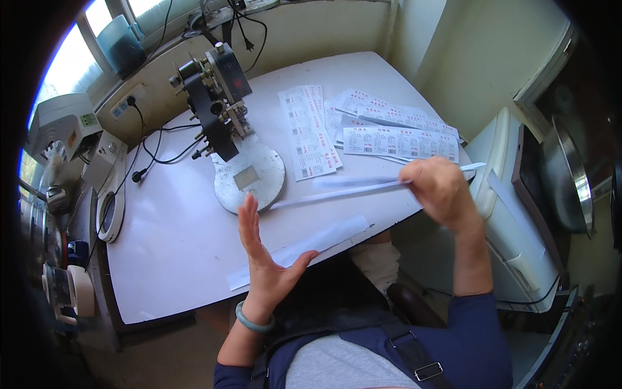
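My right hand (pixel 439 193) is closed on one end of some narrow white paper strips (pixel 350 189), held edge-on above the right side of the table. Their other end reaches left toward the round base (pixel 259 188) of a dark tabletop machine (pixel 217 104). My left hand (pixel 267 259) is raised in front of that base, fingers upright and thumb spread wide, with nothing in it. Behind and beside it a blank white strip (pixel 324 245) lies along the table's near edge. Printed label sheets (pixel 402 142) lie in loose overlapping piles beyond my right hand.
Another stack of label sheets (pixel 310 139) lies right of the machine on the white table (pixel 175 259). Black cables (pixel 152 152) run across the table's left side. A white cabinet (pixel 499 194) stands at the right, near a metal bowl (pixel 570 181). A blue jug (pixel 121 45) sits by the window.
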The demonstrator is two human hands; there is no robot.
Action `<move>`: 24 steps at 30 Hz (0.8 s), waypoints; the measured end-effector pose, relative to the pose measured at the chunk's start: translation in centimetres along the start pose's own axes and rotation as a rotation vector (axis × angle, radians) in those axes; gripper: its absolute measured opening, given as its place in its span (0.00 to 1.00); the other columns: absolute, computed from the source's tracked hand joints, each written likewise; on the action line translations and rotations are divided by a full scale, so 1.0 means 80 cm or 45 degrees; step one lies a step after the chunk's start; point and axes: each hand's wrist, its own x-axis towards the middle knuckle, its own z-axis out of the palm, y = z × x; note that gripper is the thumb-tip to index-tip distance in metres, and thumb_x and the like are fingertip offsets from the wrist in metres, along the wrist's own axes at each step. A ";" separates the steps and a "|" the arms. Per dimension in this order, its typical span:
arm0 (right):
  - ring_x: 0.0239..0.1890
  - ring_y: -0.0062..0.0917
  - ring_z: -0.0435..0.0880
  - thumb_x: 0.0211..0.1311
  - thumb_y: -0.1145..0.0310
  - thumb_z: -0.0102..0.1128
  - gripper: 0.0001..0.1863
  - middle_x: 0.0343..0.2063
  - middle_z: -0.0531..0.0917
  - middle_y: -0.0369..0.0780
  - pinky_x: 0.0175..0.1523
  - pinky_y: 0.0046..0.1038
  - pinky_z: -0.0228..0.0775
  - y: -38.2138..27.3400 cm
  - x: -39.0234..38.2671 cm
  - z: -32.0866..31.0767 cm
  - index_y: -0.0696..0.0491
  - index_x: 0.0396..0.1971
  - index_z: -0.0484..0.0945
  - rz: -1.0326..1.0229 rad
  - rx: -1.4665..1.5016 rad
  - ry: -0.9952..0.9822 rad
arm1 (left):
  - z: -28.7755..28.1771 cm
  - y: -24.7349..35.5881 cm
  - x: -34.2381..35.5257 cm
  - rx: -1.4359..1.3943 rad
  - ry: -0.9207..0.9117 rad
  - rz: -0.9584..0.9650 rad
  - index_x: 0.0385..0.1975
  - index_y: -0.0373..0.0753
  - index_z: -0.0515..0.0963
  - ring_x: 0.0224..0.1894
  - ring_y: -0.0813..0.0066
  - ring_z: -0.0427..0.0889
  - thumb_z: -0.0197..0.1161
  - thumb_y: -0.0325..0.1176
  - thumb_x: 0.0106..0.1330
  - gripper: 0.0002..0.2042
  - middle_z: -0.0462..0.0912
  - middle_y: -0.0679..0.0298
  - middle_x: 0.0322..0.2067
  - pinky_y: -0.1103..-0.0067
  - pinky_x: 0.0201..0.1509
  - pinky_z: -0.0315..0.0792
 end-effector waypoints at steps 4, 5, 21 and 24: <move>0.36 0.29 0.85 0.54 0.78 0.64 0.16 0.32 0.84 0.34 0.52 0.31 0.74 -0.052 0.001 0.052 0.48 0.44 0.80 -0.179 0.233 -0.012 | -0.008 -0.018 -0.018 -0.374 -0.076 -0.390 0.75 0.39 0.53 0.59 0.63 0.78 0.74 0.19 0.56 0.46 0.77 0.52 0.58 0.69 0.64 0.71; 0.37 0.29 0.85 0.54 0.77 0.64 0.18 0.33 0.84 0.34 0.56 0.32 0.72 -0.056 -0.001 0.060 0.48 0.46 0.79 -0.192 0.204 -0.029 | -0.009 -0.022 -0.022 -0.475 -0.099 -0.509 0.73 0.38 0.57 0.54 0.66 0.82 0.73 0.18 0.56 0.44 0.82 0.53 0.53 0.70 0.60 0.76; 0.59 0.26 0.73 0.59 0.81 0.65 0.40 0.47 0.74 0.35 0.71 0.32 0.59 0.043 -0.112 0.145 0.52 0.69 0.56 0.764 1.510 0.481 | -0.005 -0.056 -0.008 -0.478 -0.193 -0.483 0.41 0.34 0.78 0.52 0.72 0.80 0.59 0.13 0.63 0.10 0.81 0.64 0.42 0.79 0.58 0.71; 0.56 0.21 0.74 0.66 0.81 0.60 0.20 0.46 0.74 0.35 0.67 0.28 0.63 0.042 -0.105 0.137 0.53 0.55 0.67 0.763 1.452 0.399 | -0.012 -0.053 -0.007 -0.421 -0.205 -0.572 0.41 0.34 0.77 0.47 0.76 0.79 0.58 0.13 0.64 0.10 0.80 0.66 0.39 0.81 0.56 0.71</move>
